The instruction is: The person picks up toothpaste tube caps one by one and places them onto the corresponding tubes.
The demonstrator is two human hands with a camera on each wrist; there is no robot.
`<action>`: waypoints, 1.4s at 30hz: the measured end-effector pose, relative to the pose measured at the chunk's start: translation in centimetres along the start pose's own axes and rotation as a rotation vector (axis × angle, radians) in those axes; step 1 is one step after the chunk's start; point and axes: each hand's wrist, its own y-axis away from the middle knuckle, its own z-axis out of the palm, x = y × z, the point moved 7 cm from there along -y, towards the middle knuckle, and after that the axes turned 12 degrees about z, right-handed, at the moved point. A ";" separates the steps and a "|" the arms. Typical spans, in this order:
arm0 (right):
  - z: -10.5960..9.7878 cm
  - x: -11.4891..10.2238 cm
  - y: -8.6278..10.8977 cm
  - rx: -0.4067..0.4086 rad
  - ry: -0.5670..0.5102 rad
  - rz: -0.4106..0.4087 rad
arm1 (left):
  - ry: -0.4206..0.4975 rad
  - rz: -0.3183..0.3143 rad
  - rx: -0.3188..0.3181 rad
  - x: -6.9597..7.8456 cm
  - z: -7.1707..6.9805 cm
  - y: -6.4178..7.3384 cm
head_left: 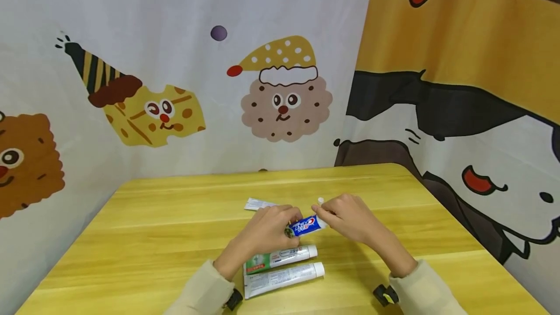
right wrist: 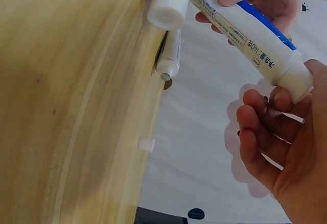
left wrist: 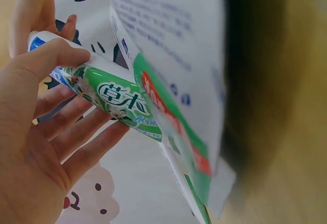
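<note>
A blue, white and green toothpaste tube (head_left: 305, 226) is held up above the table, its printed side toward the head camera. My left hand (head_left: 271, 230) grips its body, and the left wrist view shows the thumb (left wrist: 66, 53) across the tube and the fingers under its green part (left wrist: 120, 95). At the tube's other end, my right hand (head_left: 350, 215) pinches the white cap (right wrist: 295, 82) between thumb and index finger, the other fingers loosely curled. Below the hands lie a green-and-white tube (head_left: 294, 255) and a white tube (head_left: 284, 279), side by side with caps to the right.
Behind the left hand, a smaller white tube (head_left: 259, 203) lies on the wooden table (head_left: 175, 237). A small loose white cap (right wrist: 146, 144) stands on the tabletop beyond the right hand. A curtain (head_left: 175, 38) printed with cartoon figures hangs along the table's far edge.
</note>
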 end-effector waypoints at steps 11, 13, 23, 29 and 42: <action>0.8 0.3 -0.1 -0.054 0.034 0.040 | -0.023 0.007 -0.031 -0.1 0.2 0.0; 0.9 0.3 -0.1 -0.075 0.028 0.040 | -0.023 0.010 -0.042 -0.1 0.2 0.0; 0.8 0.4 -0.1 -0.089 0.035 0.060 | -0.004 0.019 -0.043 -0.2 0.1 -0.1; 0.9 0.6 0.0 -0.083 0.044 0.110 | -0.001 0.010 -0.044 -0.4 0.4 0.0; 1.1 1.1 0.3 -0.166 -0.030 0.223 | -0.005 -0.002 -0.043 -0.1 0.4 0.1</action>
